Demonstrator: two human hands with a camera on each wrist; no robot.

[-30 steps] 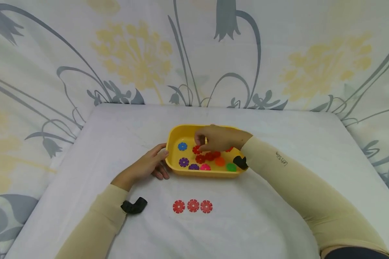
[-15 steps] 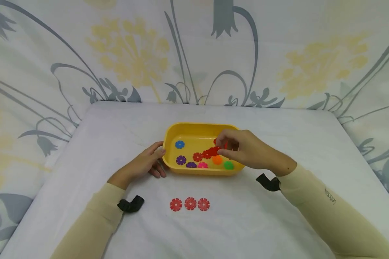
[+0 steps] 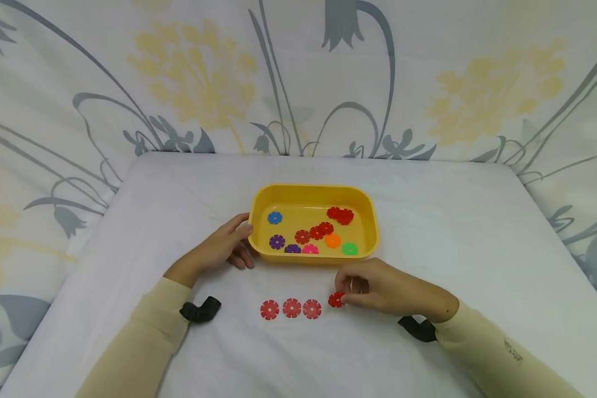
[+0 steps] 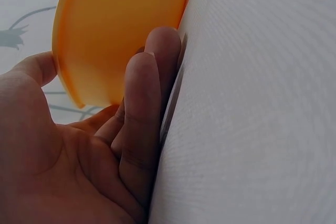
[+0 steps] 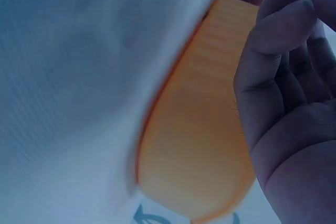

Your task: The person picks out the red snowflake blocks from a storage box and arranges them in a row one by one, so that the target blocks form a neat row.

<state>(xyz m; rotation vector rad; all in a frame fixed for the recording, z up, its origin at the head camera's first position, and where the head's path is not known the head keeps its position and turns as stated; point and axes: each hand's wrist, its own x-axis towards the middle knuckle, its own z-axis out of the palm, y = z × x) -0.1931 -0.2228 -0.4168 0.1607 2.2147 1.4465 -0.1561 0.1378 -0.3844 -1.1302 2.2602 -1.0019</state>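
Observation:
My right hand (image 3: 378, 284) pinches a red snowflake disc (image 3: 335, 299) between thumb and fingers, in front of the yellow tray (image 3: 313, 258). To its left, three red snowflake discs lie in a row on the white cloth, the rightmost disc (image 3: 312, 309) nearest the hand. My left hand (image 3: 219, 249) holds the tray's left end, thumb at the rim and fingers along the outside; the left wrist view shows the thumb (image 4: 39, 68) on the tray edge. In the right wrist view the fingers (image 5: 286, 27) appear beside the tray wall (image 5: 194, 119), and the held disc is hidden there.
Inside the tray lie several more red discs (image 3: 302, 237), a blue disc (image 3: 275, 218), purple discs (image 3: 277, 242), a pink one (image 3: 310, 250), an orange one (image 3: 332, 240) and a green one (image 3: 350, 249). A flower-patterned cloth (image 3: 298, 83) rises behind the table.
My right hand has moved from inside the tray out over its front edge, bringing a red disc toward the row. The left hand stays at the tray's left end.

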